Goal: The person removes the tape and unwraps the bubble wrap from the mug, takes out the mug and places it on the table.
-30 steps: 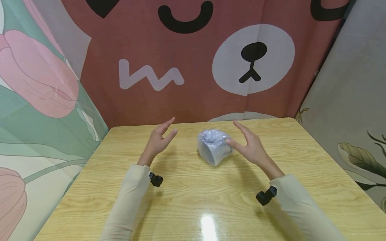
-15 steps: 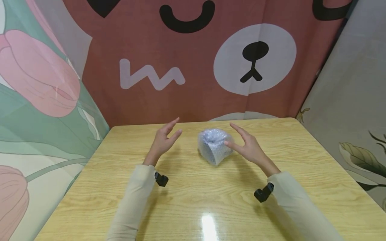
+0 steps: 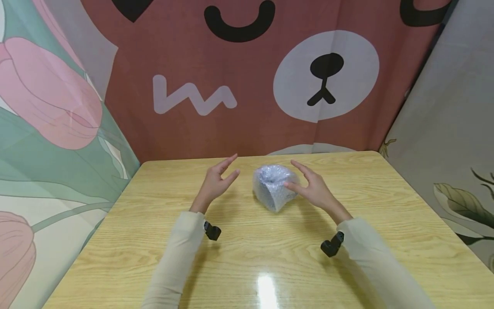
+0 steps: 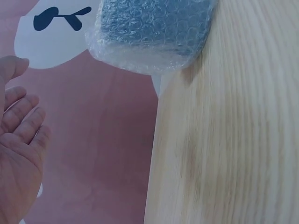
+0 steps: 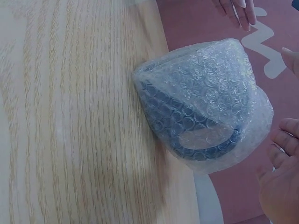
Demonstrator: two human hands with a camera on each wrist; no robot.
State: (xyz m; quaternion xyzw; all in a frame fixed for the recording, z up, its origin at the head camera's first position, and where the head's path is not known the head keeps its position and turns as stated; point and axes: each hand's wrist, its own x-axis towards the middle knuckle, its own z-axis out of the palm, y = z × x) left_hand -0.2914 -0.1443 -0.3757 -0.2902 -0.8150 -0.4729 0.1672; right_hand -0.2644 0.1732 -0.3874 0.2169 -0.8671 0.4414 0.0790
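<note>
On the wooden table (image 3: 247, 240) lies a bundle of bubble wrap (image 3: 273, 189). Through the wrap in the right wrist view, a blue thing (image 5: 163, 114) shows, with a dark curved band like a handle; its kind is hard to make out. My left hand (image 3: 217, 183) is held to the left of the bundle, apart from it, fingers extended and thumb spread. To the right, my right hand (image 3: 315, 189) has the same spread shape. Its thumb overlaps the bundle in the head view, but the right wrist view shows a gap between them. Both hands hold nothing.
Behind the table's far edge hangs a reddish-brown cloth (image 3: 193, 133) with a cartoon face. Flowered cloths line the left side (image 3: 58, 171) and the right side (image 3: 444, 141). A small black camera sits on each wrist.
My left hand has moved right, closer to the bundle of bubble wrap. My right hand has shifted slightly left toward it. The bundle has stayed in place.
</note>
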